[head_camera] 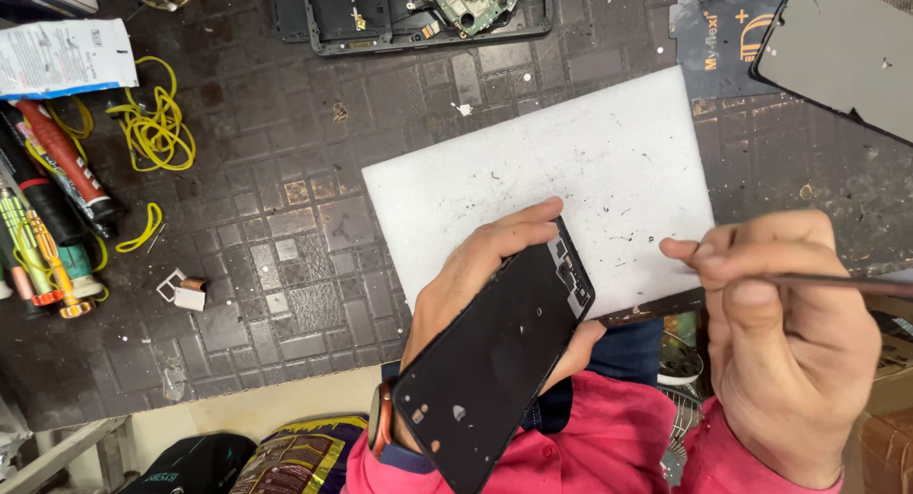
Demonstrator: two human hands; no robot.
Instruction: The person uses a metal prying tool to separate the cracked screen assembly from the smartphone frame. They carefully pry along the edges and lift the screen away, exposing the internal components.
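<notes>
Your left hand (475,275) clamps phone frame (495,361) by edges: thin, rigid, fragile. Right hand (789,342), 3 o'clock, pinches slim metal tool (837,284).

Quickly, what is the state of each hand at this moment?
Left hand: closed around a black phone frame, holding it over the white foam sheet.
Right hand: closed, pinching a thin metal tool.

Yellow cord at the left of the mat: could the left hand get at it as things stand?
Probably not right away: the left hand grips a black phone frame. The mat between it and the yellow cord shows nothing in the way.
</notes>
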